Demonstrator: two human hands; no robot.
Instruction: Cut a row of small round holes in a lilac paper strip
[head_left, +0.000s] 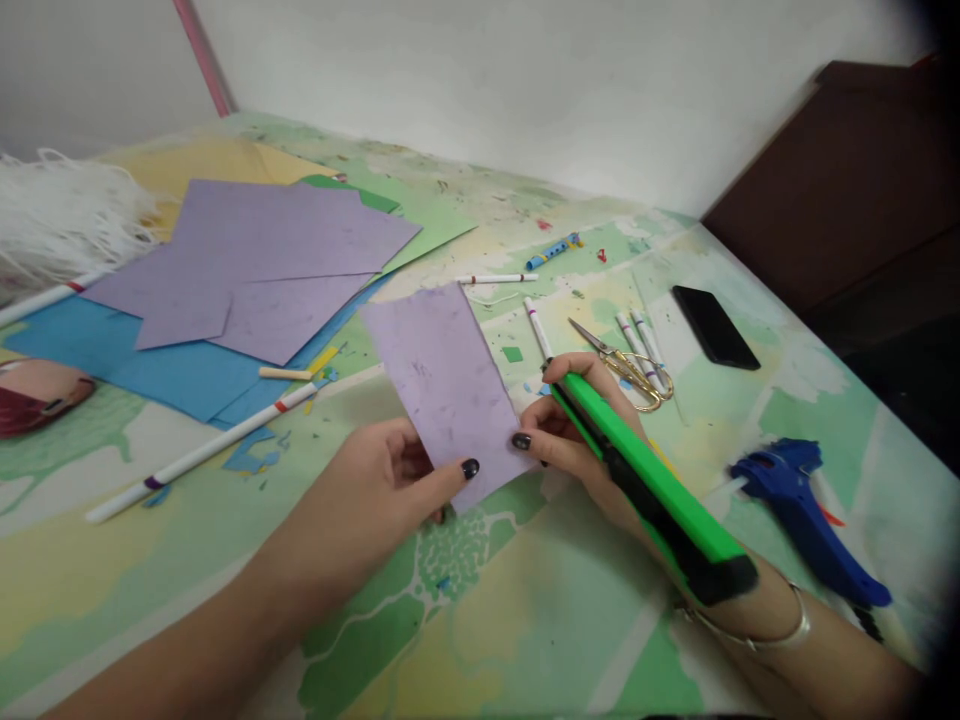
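A small rectangular piece of purple paper [446, 375] is held up above the table, tilted, with one long side looking rough. My left hand [382, 470] pinches its lower left edge, thumb on top and fingers underneath. At the lower right corner, my right hand [581, 430] pinches the same paper between thumb and finger. That hand also grips a green and black utility knife [652, 470], which slants back over the wrist. Whether its blade is out is hidden by the fingers.
Larger purple sheets [277, 235] lie on blue paper [172, 365] at left, near white stringy material [64, 215]. Gold-handled scissors [630, 368], white markers [495, 279], a black phone [716, 327] and a blue glue gun [806, 520] lie right of centre. Paper scraps dot the patterned tablecloth [480, 640].
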